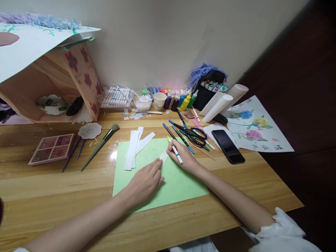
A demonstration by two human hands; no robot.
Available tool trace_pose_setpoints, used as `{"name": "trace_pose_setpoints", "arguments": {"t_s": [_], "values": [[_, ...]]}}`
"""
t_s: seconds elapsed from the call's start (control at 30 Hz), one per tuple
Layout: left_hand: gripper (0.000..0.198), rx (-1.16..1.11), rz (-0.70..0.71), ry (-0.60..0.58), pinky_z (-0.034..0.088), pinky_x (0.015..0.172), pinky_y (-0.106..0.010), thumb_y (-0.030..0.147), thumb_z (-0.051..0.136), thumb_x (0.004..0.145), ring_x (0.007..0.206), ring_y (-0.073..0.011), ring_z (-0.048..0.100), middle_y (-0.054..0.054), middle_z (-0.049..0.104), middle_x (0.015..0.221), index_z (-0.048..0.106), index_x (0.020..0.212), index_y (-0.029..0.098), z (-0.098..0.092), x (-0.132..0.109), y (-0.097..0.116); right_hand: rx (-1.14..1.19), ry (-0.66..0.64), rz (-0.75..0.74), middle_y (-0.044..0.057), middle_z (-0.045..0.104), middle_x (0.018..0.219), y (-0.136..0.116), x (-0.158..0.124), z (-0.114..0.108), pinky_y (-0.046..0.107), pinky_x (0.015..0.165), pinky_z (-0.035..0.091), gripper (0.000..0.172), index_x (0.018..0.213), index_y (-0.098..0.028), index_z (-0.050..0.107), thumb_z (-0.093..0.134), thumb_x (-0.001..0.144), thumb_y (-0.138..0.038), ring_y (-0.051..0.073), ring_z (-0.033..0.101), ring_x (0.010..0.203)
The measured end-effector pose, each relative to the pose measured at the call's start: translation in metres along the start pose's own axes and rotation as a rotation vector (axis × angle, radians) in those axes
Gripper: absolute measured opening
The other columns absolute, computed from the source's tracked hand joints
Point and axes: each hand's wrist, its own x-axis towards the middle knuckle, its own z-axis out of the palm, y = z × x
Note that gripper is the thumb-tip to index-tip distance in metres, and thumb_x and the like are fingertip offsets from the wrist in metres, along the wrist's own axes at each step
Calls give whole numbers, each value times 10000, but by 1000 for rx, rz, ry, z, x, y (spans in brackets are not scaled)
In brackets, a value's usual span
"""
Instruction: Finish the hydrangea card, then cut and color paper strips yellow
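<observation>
My right hand (183,155) is closed around a white marker (177,154) with a green band near its lower end. Beyond those fingers a yellow tip shows, and I cannot tell if it belongs to the same marker. My left hand (144,180) lies palm down with fingers stretched out, fingertips on a small white paper piece (164,156). Both hands rest over a light green sheet (154,199). Several white paper strips (132,150) overlap on its left part. Faint marks show near the sheet's middle.
Black-handled scissors (198,136) lie among pens beyond my right hand, near a phone (228,146). Paint bottles (186,101), a paper cup (160,101) and a marker box (117,98) line the wall. A large brush (101,147) and a decorated box (82,80) are left.
</observation>
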Motion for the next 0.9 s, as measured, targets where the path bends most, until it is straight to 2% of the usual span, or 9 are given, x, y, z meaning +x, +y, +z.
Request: {"name": "trace_pose_setpoints", "arguments": {"t_s": [0.1, 0.2, 0.3, 0.37, 0.47, 0.6, 0.7, 0.9], "values": [[260, -30, -1, 0, 492, 949, -394, 235, 352, 945, 1232, -261, 465, -171, 586, 1198, 545, 1021, 79, -3, 0, -5, 24, 38, -89, 13, 546, 782, 0, 11, -2, 267, 652, 407, 84, 779, -211, 435, 496, 832, -189, 156, 528, 701], [263, -71, 27, -24, 480, 965, -387, 233, 360, 941, 1215, -250, 486, -169, 575, 1220, 548, 1038, 78, -6, 1, -9, 70, 95, -79, 23, 562, 807, -2, 4, -8, 284, 700, 415, 71, 834, -202, 500, 490, 866, -265, 168, 545, 751], [261, -111, 59, -76, 462, 983, -401, 244, 358, 942, 1227, -240, 474, -164, 513, 1305, 561, 1015, 98, -8, 1, -10, 213, 6, 1, 26, 583, 813, -2, -22, -14, 293, 717, 434, 236, 1027, -209, 543, 350, 940, -314, 168, 571, 774], [262, -134, 56, -117, 457, 988, -402, 260, 362, 941, 1231, -237, 470, -151, 503, 1320, 573, 988, 113, -8, 2, -9, 269, -59, 46, 27, 596, 804, 0, -40, -15, 300, 719, 441, 248, 1076, -207, 528, 350, 941, -316, 171, 582, 775], [265, -160, 31, -137, 465, 978, -401, 271, 369, 938, 1229, -239, 473, -144, 512, 1314, 585, 964, 120, -8, 3, -9, 332, -114, 77, 42, 630, 839, 3, -53, -16, 310, 731, 447, 181, 1050, -196, 487, 437, 908, -298, 182, 599, 805], [269, -156, 23, -151, 463, 979, -398, 266, 364, 937, 1222, -238, 479, -142, 503, 1323, 585, 977, 118, -8, 3, -9, 337, -156, 87, 45, 637, 873, 6, -49, -16, 296, 724, 443, 126, 969, -190, 519, 496, 880, -275, 179, 593, 814], [276, -143, 25, -161, 461, 981, -391, 266, 361, 938, 1221, -237, 479, -142, 502, 1324, 579, 1009, 113, -9, 4, -9, 318, -113, 141, 31, 615, 836, 8, -45, -17, 273, 672, 436, 127, 928, -188, 550, 510, 875, -296, 167, 578, 763], [295, -134, 14, -173, 474, 966, -386, 277, 355, 940, 1204, -245, 497, -145, 524, 1301, 578, 1026, 104, -10, 5, -9, 364, -33, 190, 40, 630, 885, 12, -44, -16, 287, 729, 454, 173, 947, -189, 558, 511, 880, -341, 179, 596, 837]]}}
